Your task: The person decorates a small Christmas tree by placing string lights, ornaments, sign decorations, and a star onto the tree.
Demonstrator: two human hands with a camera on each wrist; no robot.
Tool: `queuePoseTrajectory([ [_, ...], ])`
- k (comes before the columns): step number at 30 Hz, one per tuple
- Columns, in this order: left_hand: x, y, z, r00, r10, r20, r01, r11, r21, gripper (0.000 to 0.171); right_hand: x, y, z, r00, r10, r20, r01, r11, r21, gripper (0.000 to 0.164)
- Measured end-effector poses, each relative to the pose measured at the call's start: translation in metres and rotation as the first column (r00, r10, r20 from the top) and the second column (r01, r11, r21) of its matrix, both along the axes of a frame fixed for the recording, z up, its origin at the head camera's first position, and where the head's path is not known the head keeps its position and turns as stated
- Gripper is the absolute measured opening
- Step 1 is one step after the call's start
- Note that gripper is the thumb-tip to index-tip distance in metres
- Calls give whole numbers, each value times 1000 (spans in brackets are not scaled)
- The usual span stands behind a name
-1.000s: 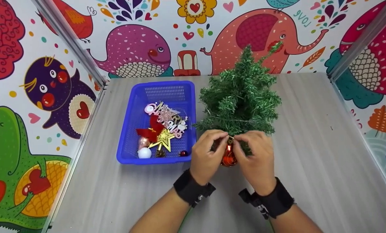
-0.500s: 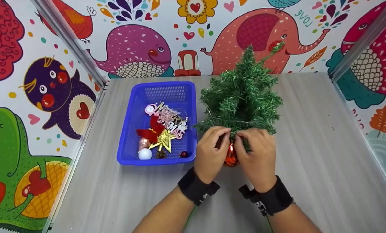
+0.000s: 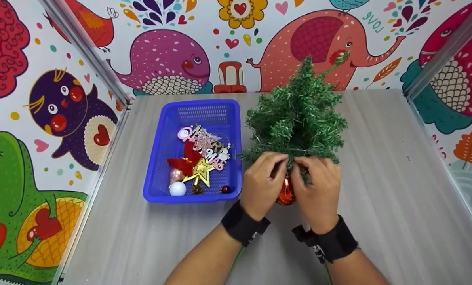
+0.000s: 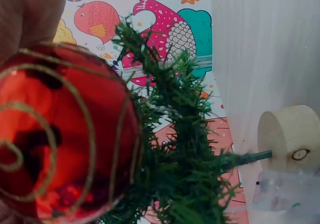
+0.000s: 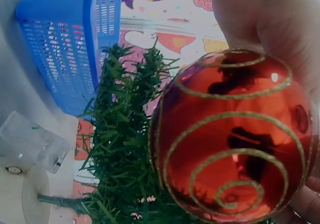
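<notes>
Red bauble (image 3: 286,194) hanging right at the front of the green tree (image 3: 295,114)
Left hand (image 3: 263,185) and right hand (image 3: 319,190) both have their fingers pinched nearly closed on its top, can't see exactly which bit. Blue basket (image 3: 192,198) sits beside them.

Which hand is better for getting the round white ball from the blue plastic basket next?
Probably the left hand: it is nearer the blue plastic basket where the round white ball lies. The right hand is farther, beyond the shiny red, gold-swirled ornament.
</notes>
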State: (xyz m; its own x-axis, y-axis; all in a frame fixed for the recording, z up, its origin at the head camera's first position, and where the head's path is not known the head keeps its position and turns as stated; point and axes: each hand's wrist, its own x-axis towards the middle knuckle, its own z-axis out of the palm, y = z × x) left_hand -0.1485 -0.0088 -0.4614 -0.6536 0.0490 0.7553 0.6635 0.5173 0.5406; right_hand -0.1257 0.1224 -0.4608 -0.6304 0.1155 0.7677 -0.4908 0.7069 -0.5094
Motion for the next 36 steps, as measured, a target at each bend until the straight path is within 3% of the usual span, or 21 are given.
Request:
queuePoseTrajectory([
  [6, -1, -1, -5, 1000, 5, -7, -5, 999, -41, 10, 2, 1, -4, 999, -7, 44, 5, 999, 54, 14],
  [13, -1, -3, -6, 1000, 21, -22, -23, 995, -97, 9, 4, 3, -8, 998, 15, 56, -19, 997, 70, 31],
  [18, 2, -7, -12, 999, -19, -40, 13, 990, -141, 14, 5, 4, -11, 997, 13, 72, -19, 996, 86, 37],
  [25, 13, -13, -22, 996, -88, 17, 90, 990, -106, 20, 8, 5, -17, 998, 39, 57, -45, 994, 101, 40],
  [36, 16, -14, -24, 998, -66, 10, 66, 990, -122, 20, 15, 8, -24, 995, 78, 58, -83, 991, 104, 42],
])
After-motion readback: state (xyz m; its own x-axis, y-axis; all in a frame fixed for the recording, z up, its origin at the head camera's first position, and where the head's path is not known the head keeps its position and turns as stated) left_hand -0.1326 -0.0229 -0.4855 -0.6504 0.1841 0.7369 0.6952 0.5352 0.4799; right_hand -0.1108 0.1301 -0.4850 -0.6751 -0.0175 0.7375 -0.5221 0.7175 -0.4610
